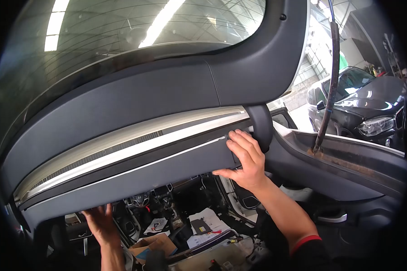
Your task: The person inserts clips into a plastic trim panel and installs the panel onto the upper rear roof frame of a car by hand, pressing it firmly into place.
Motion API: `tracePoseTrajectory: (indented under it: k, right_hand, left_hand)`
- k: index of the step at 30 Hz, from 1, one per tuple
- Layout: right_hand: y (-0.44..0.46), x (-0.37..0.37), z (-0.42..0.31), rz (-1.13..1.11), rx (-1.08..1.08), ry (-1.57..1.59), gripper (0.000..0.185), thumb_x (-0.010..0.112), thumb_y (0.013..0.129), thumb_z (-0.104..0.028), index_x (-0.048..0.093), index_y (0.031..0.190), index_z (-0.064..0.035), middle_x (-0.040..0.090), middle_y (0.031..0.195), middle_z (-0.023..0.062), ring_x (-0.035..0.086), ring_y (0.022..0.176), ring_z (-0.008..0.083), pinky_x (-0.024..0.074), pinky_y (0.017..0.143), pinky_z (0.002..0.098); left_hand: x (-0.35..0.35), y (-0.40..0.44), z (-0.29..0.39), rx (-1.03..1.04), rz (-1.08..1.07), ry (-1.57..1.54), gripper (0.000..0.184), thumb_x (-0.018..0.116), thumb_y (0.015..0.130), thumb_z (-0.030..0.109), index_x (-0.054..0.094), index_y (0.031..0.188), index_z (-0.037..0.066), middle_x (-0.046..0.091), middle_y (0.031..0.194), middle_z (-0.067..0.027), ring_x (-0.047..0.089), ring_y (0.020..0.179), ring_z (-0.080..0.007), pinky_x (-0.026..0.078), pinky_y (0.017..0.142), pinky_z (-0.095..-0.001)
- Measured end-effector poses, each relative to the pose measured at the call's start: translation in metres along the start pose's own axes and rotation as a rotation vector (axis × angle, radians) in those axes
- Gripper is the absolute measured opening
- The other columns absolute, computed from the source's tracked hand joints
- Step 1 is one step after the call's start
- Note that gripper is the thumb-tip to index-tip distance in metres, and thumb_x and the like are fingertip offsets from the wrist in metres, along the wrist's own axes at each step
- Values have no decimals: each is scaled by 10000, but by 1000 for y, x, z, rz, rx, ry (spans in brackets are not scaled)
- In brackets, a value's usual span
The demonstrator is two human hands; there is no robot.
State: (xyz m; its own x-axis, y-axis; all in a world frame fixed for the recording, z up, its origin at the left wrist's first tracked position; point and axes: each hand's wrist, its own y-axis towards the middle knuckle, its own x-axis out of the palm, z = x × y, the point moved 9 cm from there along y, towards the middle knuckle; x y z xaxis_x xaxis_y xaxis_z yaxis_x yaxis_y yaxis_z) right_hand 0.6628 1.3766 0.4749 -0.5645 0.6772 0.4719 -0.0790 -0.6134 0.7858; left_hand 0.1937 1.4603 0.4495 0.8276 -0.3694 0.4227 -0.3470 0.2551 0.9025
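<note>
A long dark grey trim panel [135,174] with a thin light line along its upper edge lies across the view below the curved liftgate trim [135,90]. My right hand [245,160] grips the panel's right end, with fingers over the top edge and the thumb at the lower edge. Near the left part of the panel, my left hand [99,221] is raised to its lower edge; the fingertips reach up behind or under it and are partly hidden. A pale metallic strip [122,151] runs just above the panel.
Below lies a stripped car interior with a steering wheel [140,200], a cardboard box [153,246] and papers [208,226]. A strut [332,81] rises at the right. Behind it stands a dark car [357,104]. The rear glass [122,27] is overhead.
</note>
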Motion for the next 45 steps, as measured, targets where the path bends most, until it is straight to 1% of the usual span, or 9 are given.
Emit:
tracePoseTrajectory:
  k: [7, 12, 14, 16, 17, 22, 29, 38, 45]
  right_hand:
    - [-2, 0, 3, 6, 24, 33, 708, 911, 639, -399, 635, 1185, -44, 636, 1319, 139, 587, 1230, 349, 502, 1069, 467]
    - [-13, -15, -25, -14, -108, -34, 567, 860, 750, -319, 626, 1216, -96, 635, 1296, 119, 572, 1253, 321, 435, 1090, 522]
    - [-28, -12, -68, 4, -347, 10, 425, 835, 788, -318, 608, 1078, -107, 662, 1042, 57, 635, 960, 235, 536, 777, 388]
    - [-45, 15, -100, -326, -360, 230, 248, 795, 839, -265, 604, 815, -109, 492, 664, -35, 525, 633, 142, 453, 578, 274]
    - [-64, 40, -108, -407, -364, 333, 311, 778, 847, -279, 552, 719, -109, 465, 633, -26, 496, 596, 145, 422, 528, 299]
    - [-141, 114, -114, -1043, -608, 303, 203, 649, 812, -232, 622, 696, -66, 665, 630, 92, 696, 649, 270, 524, 563, 401]
    - [-122, 144, -102, -1323, -818, 277, 183, 641, 765, -189, 626, 705, -17, 675, 636, 145, 705, 643, 320, 551, 552, 451]
    - [-90, 165, -70, -1278, -757, 78, 156, 630, 785, -178, 711, 758, -46, 732, 731, 144, 732, 732, 329, 573, 667, 476]
    - [-111, 103, -153, -1202, -863, 513, 187, 644, 772, -220, 596, 683, -62, 662, 613, 94, 696, 598, 295, 556, 541, 428]
  left_hand:
    - [32, -8, -17, 101, 197, 38, 819, 534, 981, 627, 229, 1621, 216, 201, 1689, -89, 258, 1529, -358, 338, 1200, -575]
    - [34, -9, -16, 114, 203, 33, 807, 522, 979, 636, 236, 1618, 234, 190, 1691, -88, 229, 1540, -357, 356, 1192, -585]
    - [31, -8, -19, 115, 209, 18, 797, 522, 982, 630, 239, 1617, 241, 191, 1691, -83, 227, 1540, -356, 359, 1188, -590]
    - [30, -7, -20, 124, 202, -3, 772, 528, 989, 610, 246, 1614, 255, 192, 1693, -62, 238, 1536, -357, 368, 1178, -603]
    - [30, -7, -21, 119, 205, -2, 772, 528, 989, 610, 246, 1614, 255, 192, 1693, -62, 238, 1536, -357, 368, 1178, -603]
    - [26, -4, -22, 118, 160, -5, 755, 538, 996, 596, 253, 1611, 263, 210, 1689, -43, 243, 1528, -346, 359, 1173, -605]
    - [27, -4, -21, 141, 144, 13, 775, 555, 993, 590, 237, 1617, 258, 208, 1674, -78, 221, 1528, -376, 361, 1168, -624]
    - [34, -4, -25, 158, 176, 19, 800, 570, 980, 598, 240, 1617, 243, 197, 1669, -98, 216, 1527, -391, 363, 1163, -643]
    - [34, -7, -23, 150, 218, 18, 836, 576, 965, 625, 246, 1613, 212, 212, 1664, -101, 242, 1525, -369, 378, 1149, -634]
